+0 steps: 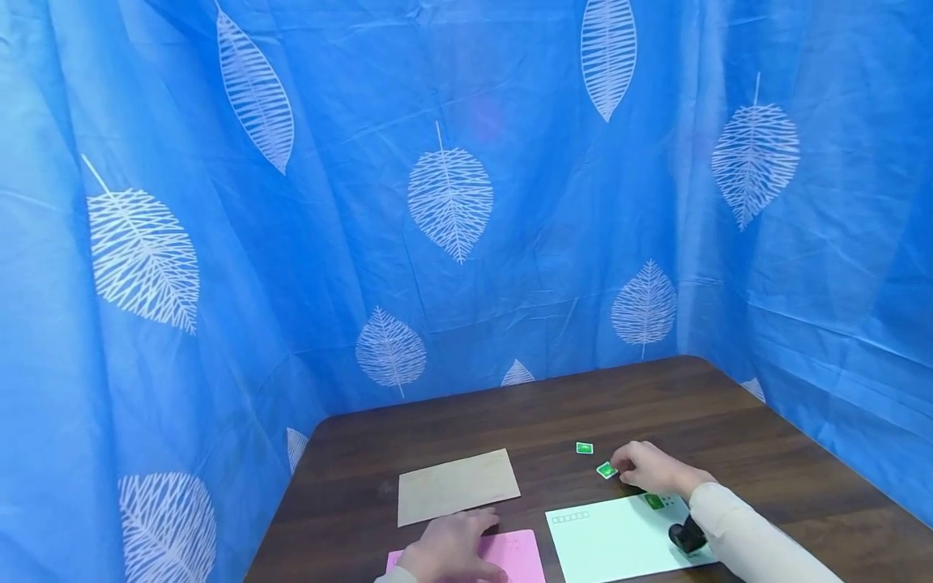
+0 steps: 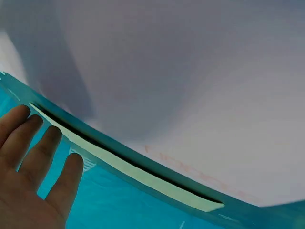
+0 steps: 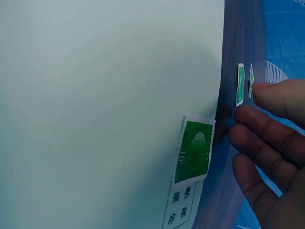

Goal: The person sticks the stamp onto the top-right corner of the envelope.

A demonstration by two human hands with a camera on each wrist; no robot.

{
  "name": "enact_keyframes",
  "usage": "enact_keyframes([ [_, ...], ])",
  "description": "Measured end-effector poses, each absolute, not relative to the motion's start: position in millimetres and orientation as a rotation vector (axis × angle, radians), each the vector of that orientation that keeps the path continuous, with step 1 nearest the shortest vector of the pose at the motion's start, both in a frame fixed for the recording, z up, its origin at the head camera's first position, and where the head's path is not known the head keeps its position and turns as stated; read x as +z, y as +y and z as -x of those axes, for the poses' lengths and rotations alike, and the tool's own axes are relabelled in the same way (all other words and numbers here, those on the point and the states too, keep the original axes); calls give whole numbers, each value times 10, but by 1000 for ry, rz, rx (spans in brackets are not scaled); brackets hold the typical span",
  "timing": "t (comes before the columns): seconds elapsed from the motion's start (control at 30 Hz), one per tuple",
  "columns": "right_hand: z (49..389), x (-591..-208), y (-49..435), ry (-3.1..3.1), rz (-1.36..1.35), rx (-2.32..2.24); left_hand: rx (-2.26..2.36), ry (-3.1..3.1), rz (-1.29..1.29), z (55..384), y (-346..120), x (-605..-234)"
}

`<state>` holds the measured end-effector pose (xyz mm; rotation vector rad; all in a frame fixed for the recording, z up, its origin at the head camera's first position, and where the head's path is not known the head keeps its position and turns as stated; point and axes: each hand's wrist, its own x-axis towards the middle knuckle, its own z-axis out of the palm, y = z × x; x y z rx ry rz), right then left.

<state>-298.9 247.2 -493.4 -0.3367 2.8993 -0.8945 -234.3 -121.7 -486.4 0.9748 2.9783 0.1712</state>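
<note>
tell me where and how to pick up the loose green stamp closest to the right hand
By its right corner, coming from the right: the stamp lies flat and thin on the table, that corner toward the right hand, so lifting and pinching there should work best.

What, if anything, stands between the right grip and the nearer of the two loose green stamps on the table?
Nothing visible does: the right grip is right beside the nearer stamp, though whether they touch is unclear. The other loose stamp lies farther off, and the white envelope lies closer to the person, not between them.
</note>
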Motion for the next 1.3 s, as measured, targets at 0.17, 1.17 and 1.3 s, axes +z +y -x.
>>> enact_keyframes([
  [0.17, 3053, -4943, 2470, 2900, 358, -898, 165, 2971, -965, 2343, -1337, -4864],
  [1.17, 3186, -4947, 2414, 2837, 401, -901, 270, 2879, -763, 2235, -1639, -4881],
  [1.3, 3212, -4956, 2388, 2862, 409, -887, 274, 2871, -751, 2236, -1652, -4871],
])
